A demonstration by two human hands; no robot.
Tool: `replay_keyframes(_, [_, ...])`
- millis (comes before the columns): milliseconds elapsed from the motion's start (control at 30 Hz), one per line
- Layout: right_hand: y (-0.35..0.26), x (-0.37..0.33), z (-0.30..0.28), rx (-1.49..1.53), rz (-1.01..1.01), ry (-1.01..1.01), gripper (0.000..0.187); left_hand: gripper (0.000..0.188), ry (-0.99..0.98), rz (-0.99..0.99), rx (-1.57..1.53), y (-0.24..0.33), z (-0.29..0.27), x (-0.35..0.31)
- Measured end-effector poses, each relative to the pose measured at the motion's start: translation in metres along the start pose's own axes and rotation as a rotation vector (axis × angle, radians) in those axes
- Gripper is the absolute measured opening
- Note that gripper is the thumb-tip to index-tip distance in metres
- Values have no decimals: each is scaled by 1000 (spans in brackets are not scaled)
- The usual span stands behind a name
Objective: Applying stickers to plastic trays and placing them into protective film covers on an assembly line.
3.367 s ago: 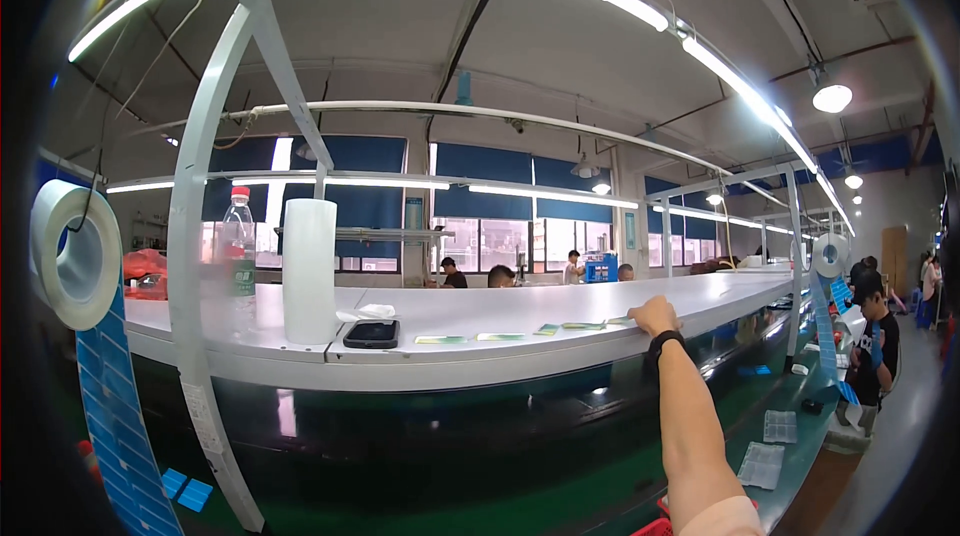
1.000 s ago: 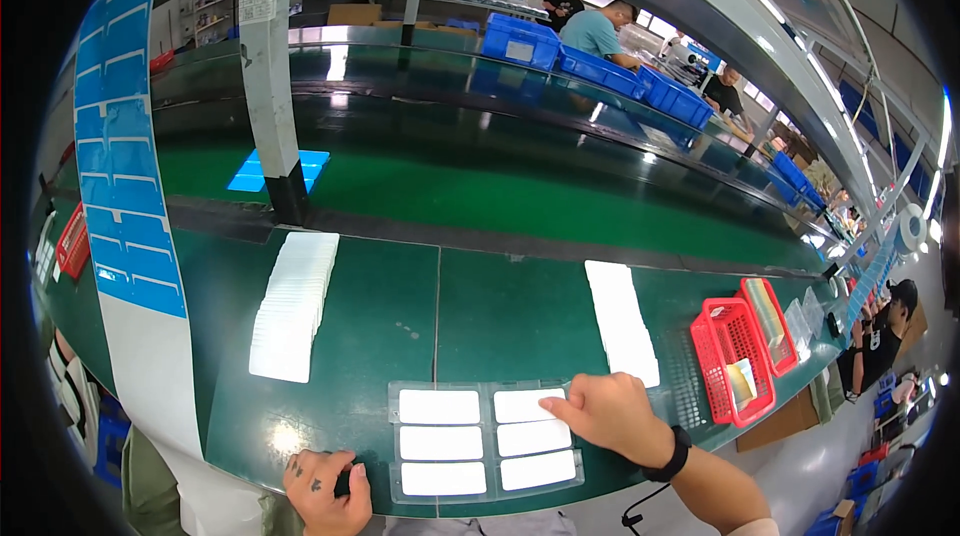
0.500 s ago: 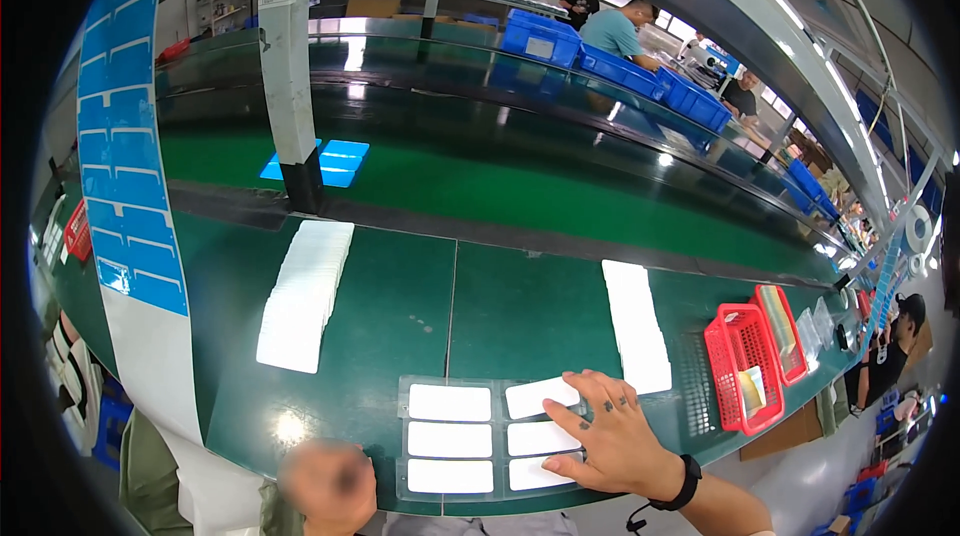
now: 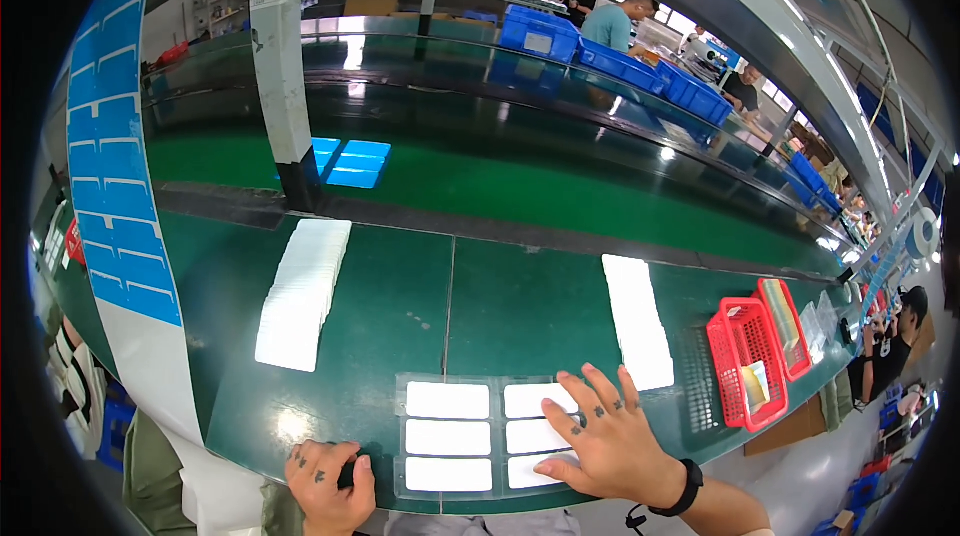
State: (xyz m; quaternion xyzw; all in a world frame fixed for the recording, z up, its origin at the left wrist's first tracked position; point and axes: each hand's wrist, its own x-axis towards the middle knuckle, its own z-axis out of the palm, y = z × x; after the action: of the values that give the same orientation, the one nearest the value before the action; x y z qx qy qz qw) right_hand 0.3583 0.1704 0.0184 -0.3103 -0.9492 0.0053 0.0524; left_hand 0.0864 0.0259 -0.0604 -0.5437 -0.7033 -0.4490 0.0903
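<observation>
In front of me at the table's near edge lies a clear plastic sheet (image 4: 447, 446) carrying white rectangular cards in two columns of three. My right hand (image 4: 615, 441) is spread over the right column, fingers apart, partly covering its top card (image 4: 535, 399) and the two below it. It wears a black wristband (image 4: 683, 488). Left of the sheet, at the table edge, my left hand (image 4: 325, 491) is curled, with something small and dark between thumb and fingers. Fanned rows of white cards lie farther off, one at left (image 4: 303, 296) and one at right (image 4: 638, 321).
Two red plastic baskets (image 4: 728, 356) stand at the right with small items in them. A strip of blue sheets (image 4: 112, 166) hangs at the left beside a grey post (image 4: 278, 56). Blue sheets (image 4: 358, 164) lie on the green conveyor (image 4: 480, 191) behind. People and blue bins (image 4: 540, 33) are beyond.
The blue sheets on the conveyor have moved right. My right fingers have spread a little over the cards. My left hand, blurred before, is now clear and has its fingers curled at the table edge.
</observation>
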Motion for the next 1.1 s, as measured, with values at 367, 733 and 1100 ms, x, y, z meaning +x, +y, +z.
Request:
replay_keyframes(367, [15, -7, 2, 253, -15, -76, 68, 28, -253, 7, -182, 37, -1, 25])
replay_keyframes(733, [4, -11, -1, 264, -45, -8, 73, 61, -672, 401, 119, 58, 13, 46])
replay_keyframes(1100, [-18, -114, -20, 1133, 98, 118, 34, 51, 280, -69, 218, -121, -110, 71])
